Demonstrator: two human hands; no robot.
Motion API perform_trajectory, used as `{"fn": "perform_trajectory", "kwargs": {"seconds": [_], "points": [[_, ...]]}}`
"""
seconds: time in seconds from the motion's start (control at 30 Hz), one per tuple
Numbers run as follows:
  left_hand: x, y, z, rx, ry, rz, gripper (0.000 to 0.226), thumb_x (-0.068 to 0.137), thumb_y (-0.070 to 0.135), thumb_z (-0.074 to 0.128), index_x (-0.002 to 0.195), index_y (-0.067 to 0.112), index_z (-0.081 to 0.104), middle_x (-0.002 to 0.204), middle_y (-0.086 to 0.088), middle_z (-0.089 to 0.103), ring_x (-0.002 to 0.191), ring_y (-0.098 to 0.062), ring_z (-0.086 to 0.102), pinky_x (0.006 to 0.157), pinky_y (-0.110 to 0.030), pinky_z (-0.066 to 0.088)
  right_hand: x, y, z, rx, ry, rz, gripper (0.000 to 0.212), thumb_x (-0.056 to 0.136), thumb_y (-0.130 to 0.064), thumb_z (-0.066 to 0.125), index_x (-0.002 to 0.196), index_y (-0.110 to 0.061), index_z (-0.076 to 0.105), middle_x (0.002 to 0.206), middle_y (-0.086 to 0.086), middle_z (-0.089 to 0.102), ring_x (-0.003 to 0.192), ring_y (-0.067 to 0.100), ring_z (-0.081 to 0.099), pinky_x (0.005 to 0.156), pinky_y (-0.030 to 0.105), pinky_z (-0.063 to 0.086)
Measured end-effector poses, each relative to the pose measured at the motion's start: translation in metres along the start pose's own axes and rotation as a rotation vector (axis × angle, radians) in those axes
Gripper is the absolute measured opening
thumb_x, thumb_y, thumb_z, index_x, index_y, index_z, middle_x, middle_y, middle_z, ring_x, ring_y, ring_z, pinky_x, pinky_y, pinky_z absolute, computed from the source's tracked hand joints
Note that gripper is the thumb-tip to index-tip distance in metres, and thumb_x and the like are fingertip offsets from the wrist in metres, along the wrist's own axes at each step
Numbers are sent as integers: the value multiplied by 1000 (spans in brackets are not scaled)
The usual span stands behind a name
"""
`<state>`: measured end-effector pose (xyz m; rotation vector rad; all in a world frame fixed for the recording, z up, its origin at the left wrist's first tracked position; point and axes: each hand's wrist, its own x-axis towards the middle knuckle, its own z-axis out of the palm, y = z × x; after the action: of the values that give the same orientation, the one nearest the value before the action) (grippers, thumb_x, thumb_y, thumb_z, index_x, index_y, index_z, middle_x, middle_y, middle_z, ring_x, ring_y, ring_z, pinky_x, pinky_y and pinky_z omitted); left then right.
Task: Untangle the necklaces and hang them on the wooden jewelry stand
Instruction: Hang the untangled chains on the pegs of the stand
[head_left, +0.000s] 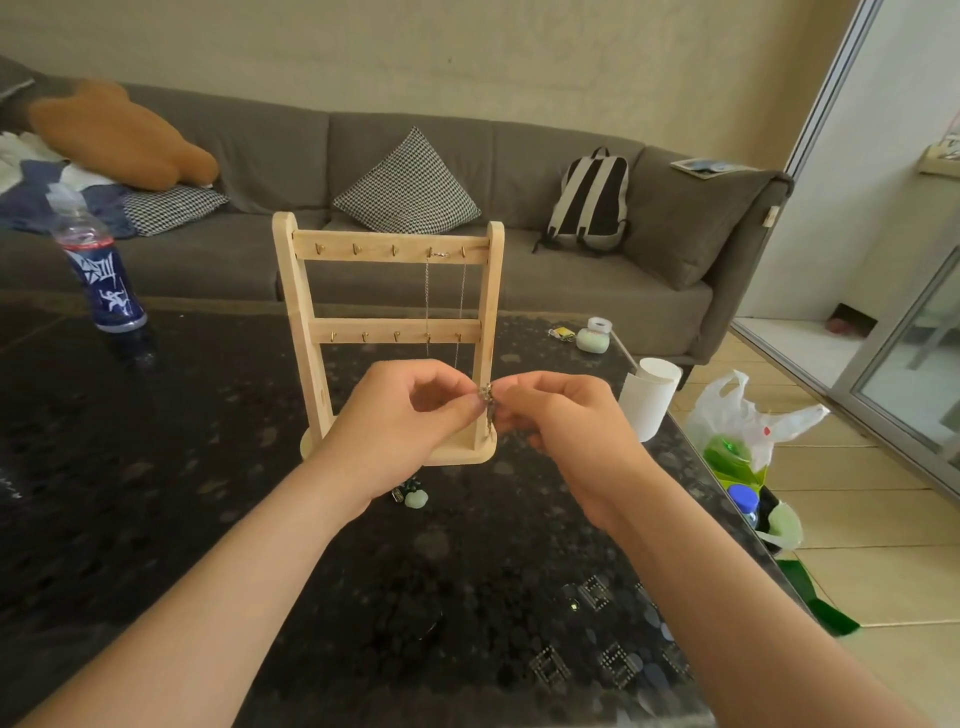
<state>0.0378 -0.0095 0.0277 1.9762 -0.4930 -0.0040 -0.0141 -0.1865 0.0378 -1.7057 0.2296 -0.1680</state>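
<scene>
The wooden jewelry stand (389, 244) stands upright on the dark table (156, 519), with two rows of small hooks. A thin silver chain (427, 301) hangs from a hook at the right of the top bar, both strands dropping toward my hands. In front of the stand's lower right post, my left hand (400, 415) and my right hand (561, 421) both pinch a small metal pendant (488, 400) between fingertips. A pale green pendant with dark beads (413, 496) lies on the table under my left wrist, partly hidden.
A blue-labelled bottle (101, 275) stands at the table's far left. A white paper cup (649, 400) and a small green case (592, 338) sit near the right edge. A plastic bag (748, 431) lies on the floor at right. A grey sofa (519, 171) runs behind the table.
</scene>
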Motion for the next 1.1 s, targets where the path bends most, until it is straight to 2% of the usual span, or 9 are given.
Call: {"fn": "perform_trajectory", "kwargs": {"seconds": [0.07, 0.17, 0.4, 0.57, 0.67, 0.8, 0.93, 1.0, 1.1], "points": [[-2, 2, 0, -26, -39, 23, 8, 97, 32, 75, 99, 37, 82, 96, 22, 77, 100, 0, 69, 93, -28, 55, -1, 0, 0, -28, 19, -30, 15, 101, -20, 70, 96, -14, 83, 88, 2, 82, 81, 10, 76, 63, 11, 51], [-3, 3, 0, -52, 1, 35, 9, 97, 32, 76, 95, 36, 83, 93, 21, 78, 97, 2, 70, 92, -30, 56, -3, -1, 0, -74, 24, -84, 15, 101, -16, 69, 95, -12, 81, 84, 2, 82, 80, 12, 79, 59, 9, 50], [-1, 5, -1, -136, -60, -75, 10, 102, 30, 70, 100, 31, 80, 92, 11, 79, 90, -5, 75, 95, -37, 57, -4, 1, 3, -202, -55, -96, 20, 107, -25, 56, 99, -16, 71, 79, -2, 73, 78, 9, 76, 62, 19, 52], [-2, 4, 1, -68, -135, -42, 13, 106, 33, 60, 108, 31, 73, 102, 9, 75, 92, -4, 74, 100, -38, 55, 2, 5, 2, -114, -133, 6, 24, 101, -21, 49, 81, -12, 60, 74, 4, 59, 79, 21, 61, 78, 41, 45], [-2, 6, 0, -17, -161, -1, 14, 110, 34, 53, 109, 30, 67, 99, 9, 72, 92, -5, 70, 92, -30, 53, 3, 3, 2, 57, -221, 130, 21, 101, -20, 45, 82, -13, 52, 66, 3, 44, 70, 22, 51, 78, 43, 40], [-6, 7, 5, 285, -146, 129, 9, 111, 33, 49, 107, 30, 56, 100, 13, 59, 84, -4, 59, 67, -12, 45, 1, 0, 2, 140, -353, 275, 25, 98, -19, 42, 73, -19, 42, 60, 0, 33, 56, 19, 44, 64, 33, 36], [-8, 9, 8, 313, -150, 137, 17, 111, 29, 46, 97, 27, 55, 90, 12, 56, 77, -7, 55, 62, -13, 38, 0, 0, -1, 86, -309, 226, 22, 98, -19, 48, 77, -12, 53, 61, 4, 45, 59, 22, 55, 64, 34, 41], [-6, 8, 7, 252, -135, 99, 20, 111, 30, 45, 96, 25, 57, 86, 9, 59, 78, -9, 58, 65, -18, 42, 0, 2, 0, 26, -201, 99, 18, 100, -17, 58, 91, -5, 67, 69, 8, 63, 68, 24, 69, 67, 36, 49], [-2, 5, 7, 159, -100, 38, 21, 111, 32, 46, 98, 26, 61, 88, 5, 63, 84, -14, 63, 72, -27, 51, -2, 5, 0, -101, -30, -166, 8, 98, -13, 69, 102, -16, 75, 88, 4, 79, 84, 17, 78, 74, 40, 62]]}}
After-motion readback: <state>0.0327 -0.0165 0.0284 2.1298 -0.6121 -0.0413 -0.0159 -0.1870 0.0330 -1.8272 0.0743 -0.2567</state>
